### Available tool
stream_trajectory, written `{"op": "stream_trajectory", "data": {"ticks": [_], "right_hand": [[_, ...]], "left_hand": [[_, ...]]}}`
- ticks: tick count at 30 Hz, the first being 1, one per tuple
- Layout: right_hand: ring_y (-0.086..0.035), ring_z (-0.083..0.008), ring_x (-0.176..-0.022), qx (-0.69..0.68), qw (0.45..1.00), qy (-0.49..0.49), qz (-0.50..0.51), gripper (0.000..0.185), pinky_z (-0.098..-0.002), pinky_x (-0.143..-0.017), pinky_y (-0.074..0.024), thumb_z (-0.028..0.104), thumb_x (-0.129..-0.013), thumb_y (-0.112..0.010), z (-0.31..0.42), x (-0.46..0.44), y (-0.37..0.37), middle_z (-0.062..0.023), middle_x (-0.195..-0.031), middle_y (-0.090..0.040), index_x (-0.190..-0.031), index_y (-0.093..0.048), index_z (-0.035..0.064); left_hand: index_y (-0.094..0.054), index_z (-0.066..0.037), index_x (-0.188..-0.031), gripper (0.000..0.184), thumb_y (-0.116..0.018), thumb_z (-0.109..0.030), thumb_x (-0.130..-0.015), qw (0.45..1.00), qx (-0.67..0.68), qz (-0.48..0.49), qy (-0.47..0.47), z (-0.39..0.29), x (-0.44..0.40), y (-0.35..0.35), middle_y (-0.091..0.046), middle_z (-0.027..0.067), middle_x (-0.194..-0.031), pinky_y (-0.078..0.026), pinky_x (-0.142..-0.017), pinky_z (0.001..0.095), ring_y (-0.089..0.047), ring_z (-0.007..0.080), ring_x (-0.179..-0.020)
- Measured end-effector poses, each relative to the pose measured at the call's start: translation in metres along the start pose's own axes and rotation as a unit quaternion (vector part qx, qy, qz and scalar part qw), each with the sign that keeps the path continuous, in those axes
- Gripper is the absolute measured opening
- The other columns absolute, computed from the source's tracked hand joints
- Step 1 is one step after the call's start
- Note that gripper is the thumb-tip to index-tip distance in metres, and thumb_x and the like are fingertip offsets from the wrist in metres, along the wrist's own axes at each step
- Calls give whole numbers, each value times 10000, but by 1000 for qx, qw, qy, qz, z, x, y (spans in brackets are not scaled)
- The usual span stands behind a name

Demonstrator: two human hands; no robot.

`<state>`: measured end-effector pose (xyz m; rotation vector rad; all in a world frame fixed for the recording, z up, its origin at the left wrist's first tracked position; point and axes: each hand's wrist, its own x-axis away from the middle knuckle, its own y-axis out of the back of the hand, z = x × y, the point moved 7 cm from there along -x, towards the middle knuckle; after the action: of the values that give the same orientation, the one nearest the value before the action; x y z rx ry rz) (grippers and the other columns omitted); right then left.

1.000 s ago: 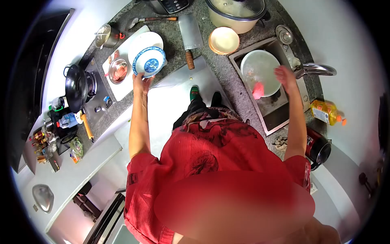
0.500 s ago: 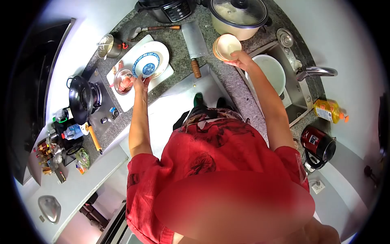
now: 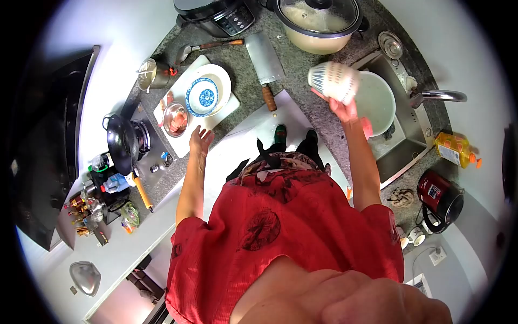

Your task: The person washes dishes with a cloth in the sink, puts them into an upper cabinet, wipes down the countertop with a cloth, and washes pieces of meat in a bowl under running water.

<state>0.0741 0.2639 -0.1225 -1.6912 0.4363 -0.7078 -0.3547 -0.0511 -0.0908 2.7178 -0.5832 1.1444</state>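
My right hand point(image 3: 343, 110) grips a stack of small bowls point(image 3: 332, 82), tipped onto its side so the patterned outer walls show. The stack is held over the counter beside the sink, close to a white basin point(image 3: 389, 102). My left hand point(image 3: 200, 141) is empty, fingers apart, just below the white cutting board point(image 3: 229, 110). On that board, a blue-and-white bowl point(image 3: 206, 98) sits inside a larger white dish point(image 3: 225, 81). A metal bowl point(image 3: 176, 119) with pieces of raw meat stands beside them.
A cleaver point(image 3: 263, 56) lies on the counter between the board and the bowls. Behind are a pot with a glass lid point(image 3: 318, 32) and an electric cooker point(image 3: 218, 19). A wok point(image 3: 121, 141) is on the stove at left; a faucet point(image 3: 437, 96) reaches over the sink point(image 3: 399, 159).
My left hand has let go of the blue-and-white bowl and drawn back. My right hand has moved the bowl stack right, toward the sink, and turned it onto its side.
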Motion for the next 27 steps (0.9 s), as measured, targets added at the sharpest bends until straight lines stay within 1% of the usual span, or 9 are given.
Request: {"op": "stream_trajectory", "data": {"ticks": [1, 3, 6, 12, 15, 19, 22, 24, 27], "right_hand": [[-117, -457, -1341, -92, 992, -37, 73, 518, -515, -741, -558, 286, -902, -521, -8, 10, -15, -171, -1452, -251, -1376, -350, 166], [-97, -452, -1347, -175, 976, -54, 121, 535, -529, -785, -545, 317, -906, -504, -6, 30, -33, -175, -1465, -214, -1384, -330, 152], [-36, -435, -1361, -200, 976, 29, 78, 565, -456, -639, -594, 247, -896, -520, 23, 68, -26, -187, -1477, -167, -1396, -295, 112], [-204, -455, -1274, 67, 986, 149, 1, 530, -418, -679, -597, 140, -880, -492, 66, 151, -105, -227, -1416, -243, -1363, -303, 29], [-288, -466, -1231, 166, 968, 189, 4, 513, -398, -699, -598, 87, -873, -478, 69, 182, -173, -248, -1385, -281, -1346, -307, -13], [-400, -480, -1173, 246, 945, 214, 10, 491, -373, -726, -600, 15, -862, -459, 56, 210, -244, -275, -1344, -331, -1324, -312, -68], [-338, -525, -1210, 288, 930, 227, 2, 486, -379, -735, -606, -18, -866, -434, 53, 214, -277, -293, -1339, -327, -1326, -293, -89], [-308, -528, -1227, 283, 937, 202, 32, 485, -377, -758, -601, -4, -875, -422, 17, 211, -329, -301, -1353, -297, -1331, -281, -93], [-287, -534, -1236, 299, 932, 192, 74, 486, -365, -799, -588, 28, -896, -378, -14, 212, -379, -289, -1371, -277, -1352, -247, -78]], "left_hand": [[-370, -53, -1318, 460, -475, -249, -915, 999, -31, 8, 14, -2, 12, -6, -422, 166, -1184, -494, -800, 448, -499, 317, -1022], [-407, -52, -1299, 437, -454, -262, -919, 995, -61, 71, 20, -3, 21, -14, -449, 159, -1173, -492, -808, 421, -502, 291, -1032], [-433, -54, -1277, 404, -439, -244, -920, 988, -85, 127, 8, -16, 37, -32, -487, 148, -1167, -502, -794, 376, -537, 252, -990], [-527, -83, -1157, 268, -471, -203, -924, 940, -222, 248, -74, -57, 65, -105, -573, 45, -1057, -479, -741, 271, -564, 149, -882], [-546, -48, -1153, 249, -491, -128, -924, 848, -287, 387, -221, -117, 110, -203, -586, 33, -1025, -454, -783, 252, -559, 124, -907], [-510, 4, -1139, 270, -466, -192, -959, 628, -216, 576, -476, -240, 315, -344, -530, 16, -900, -426, -768, 241, -481, 92, -817], [-376, 14, -1296, 473, -484, -277, -940, 612, -130, 661, -414, -298, 430, -418, -528, 163, -1199, -441, -919, 326, -550, 233, -1049], [-287, 52, -1327, 555, -476, -293, -935, 638, -28, 732, -240, -314, 478, -480, -401, 236, -1323, -398, -1003, 397, -503, 317, -1133], [-218, 75, -1334, 595, -474, -224, -887, 721, 37, 687, -81, -313, 534, -539, -307, 314, -1340, -343, -1029, 518, -436, 404, -1197]]}}
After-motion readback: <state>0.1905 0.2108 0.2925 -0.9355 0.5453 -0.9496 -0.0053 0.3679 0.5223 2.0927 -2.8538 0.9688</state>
